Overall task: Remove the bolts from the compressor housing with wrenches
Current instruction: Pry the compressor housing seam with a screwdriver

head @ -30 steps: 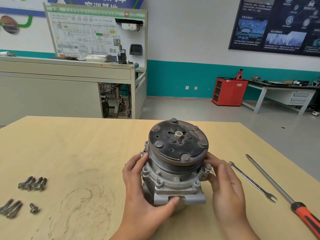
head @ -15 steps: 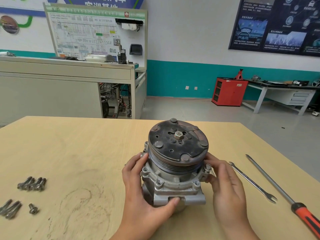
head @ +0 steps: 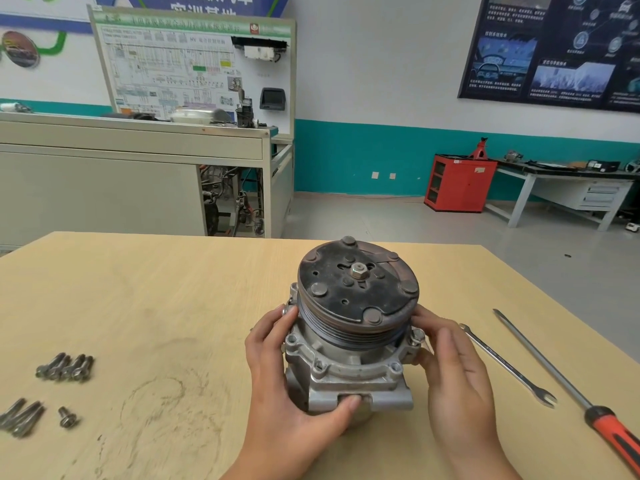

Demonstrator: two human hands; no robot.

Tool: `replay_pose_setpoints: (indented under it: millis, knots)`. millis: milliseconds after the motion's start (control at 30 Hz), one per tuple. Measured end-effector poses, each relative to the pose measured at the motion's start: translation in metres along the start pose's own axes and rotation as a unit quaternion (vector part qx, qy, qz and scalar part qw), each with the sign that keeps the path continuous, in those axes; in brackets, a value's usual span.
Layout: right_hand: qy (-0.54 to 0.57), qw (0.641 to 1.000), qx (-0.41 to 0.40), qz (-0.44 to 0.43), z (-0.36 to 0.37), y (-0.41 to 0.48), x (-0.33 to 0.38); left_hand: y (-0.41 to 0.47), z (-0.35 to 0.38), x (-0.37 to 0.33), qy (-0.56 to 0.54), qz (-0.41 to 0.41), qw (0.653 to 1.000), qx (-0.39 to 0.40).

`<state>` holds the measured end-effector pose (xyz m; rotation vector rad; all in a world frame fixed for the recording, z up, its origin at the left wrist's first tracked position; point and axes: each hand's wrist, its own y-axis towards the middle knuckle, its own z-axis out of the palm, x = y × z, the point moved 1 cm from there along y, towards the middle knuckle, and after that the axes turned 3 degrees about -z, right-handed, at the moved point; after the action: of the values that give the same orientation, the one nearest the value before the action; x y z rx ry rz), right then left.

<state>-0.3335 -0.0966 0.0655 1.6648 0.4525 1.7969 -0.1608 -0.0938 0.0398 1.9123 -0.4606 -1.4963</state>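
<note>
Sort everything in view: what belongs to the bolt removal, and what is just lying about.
Job: grey cast-metal compressor with dark round pulley, gripped by left hand and right hand; slim steel open-end wrench; removed steel bolts.
Lying about: long screwdriver with red-black handle; red metal cabinet behind.

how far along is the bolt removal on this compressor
Done: loose bolts lie in clusters on the table at left. In hand: left hand and right hand both grip the compressor; the wrench lies unused on the right. Left: at least one bolt head seems seated in the flange by the right hand.
</note>
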Motion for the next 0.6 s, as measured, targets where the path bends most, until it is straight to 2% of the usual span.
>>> replay_pose_setpoints:
  millis: [333, 600]
  knots:
    - [0.020, 1.000, -0.001, 0.002, 0.0020, 0.0017, 0.0009, 0.0005, 0.0002, -0.0006, 0.013, 0.003, 1.000, 0.000]
    - [-0.019, 0.999, 0.001, -0.025, 0.0008, 0.0009, 0.0009, -0.0003, 0.0004, -0.0002, 0.002, -0.003, 1.000, -0.002]
